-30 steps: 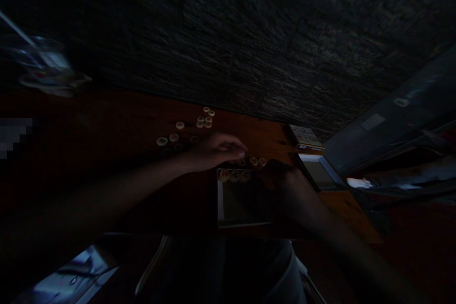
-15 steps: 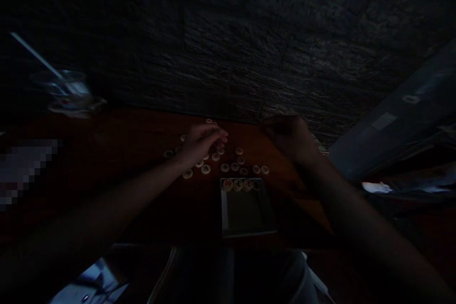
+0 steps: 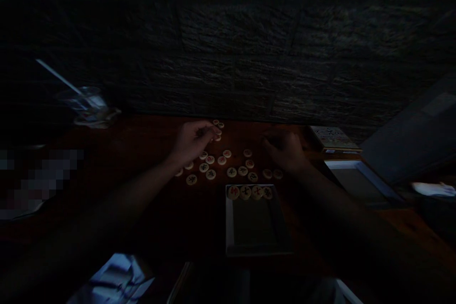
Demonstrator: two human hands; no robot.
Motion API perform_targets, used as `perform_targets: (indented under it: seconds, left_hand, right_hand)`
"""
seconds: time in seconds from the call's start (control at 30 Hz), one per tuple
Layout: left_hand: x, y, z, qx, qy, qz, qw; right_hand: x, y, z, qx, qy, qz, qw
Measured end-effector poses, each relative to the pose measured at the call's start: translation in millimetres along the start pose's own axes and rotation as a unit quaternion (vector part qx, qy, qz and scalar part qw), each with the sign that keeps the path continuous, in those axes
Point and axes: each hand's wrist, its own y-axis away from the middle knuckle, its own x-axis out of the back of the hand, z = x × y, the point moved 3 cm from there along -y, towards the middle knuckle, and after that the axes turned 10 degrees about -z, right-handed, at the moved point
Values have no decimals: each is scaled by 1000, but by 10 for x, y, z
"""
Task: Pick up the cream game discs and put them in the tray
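Two trays, four discs in nearer; one straw.

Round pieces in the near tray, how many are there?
4, along the far edge of the near tray: leftmost piece, second piece, third piece, rightmost piece. Others may hide underneath.

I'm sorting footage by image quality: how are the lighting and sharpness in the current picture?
Head view: very dim overall, the right hand mostly in shadow, the left hand somewhat lighter; some characters on the discs in the tray legible; the cup at left faint and soft; mosaic blocks obscure something near the left edge.
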Motion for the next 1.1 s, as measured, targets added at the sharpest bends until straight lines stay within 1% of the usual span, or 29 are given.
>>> perform_targets:
  seconds: [0.13, 0.27, 0.33, 0.47, 0.57, 0.63, 0.77, 0.9, 1.0, 1.1]
  left_hand:
    - [138, -46, -10, 26, 6, 31, 999]
    - [270, -90, -59, 41, 14, 53, 998]
    - [338, -127, -98, 35, 33, 51, 998]
    - [479, -202, -189, 21, 80, 38, 996]
    - [564, -226, -238, 22, 79, 31, 996]
    - [602, -228, -249, 28, 65, 21, 997]
    - [635, -228, -243, 44, 3, -46, 998]
    - [628, -219, -244, 45, -75, -109, 990]
    - [581, -199, -229, 60, -108, -173, 977]
    - [591, -158, -163, 75, -124, -256, 956]
  right_hand:
    - [-4, -34, 38, -3, 10, -21, 1000]
    - [-21, -44, 90, -36, -32, -72, 996]
    - [-17, -40, 79, -36, -31, -81, 996]
    - [-15, -25, 26, -12, 42, -112, 993]
    - [-12, -21, 24, 0, 82, -121, 989]
    - [-7, -23, 40, 7, 88, -113, 990]
    - [-9, -31, 79, 4, 97, -104, 990]
    - [-16, -34, 89, 6, 96, -104, 990]
    - [-16, -36, 99, 10, 82, -102, 991]
    - [-14, -40, 109, 20, 81, -98, 992]
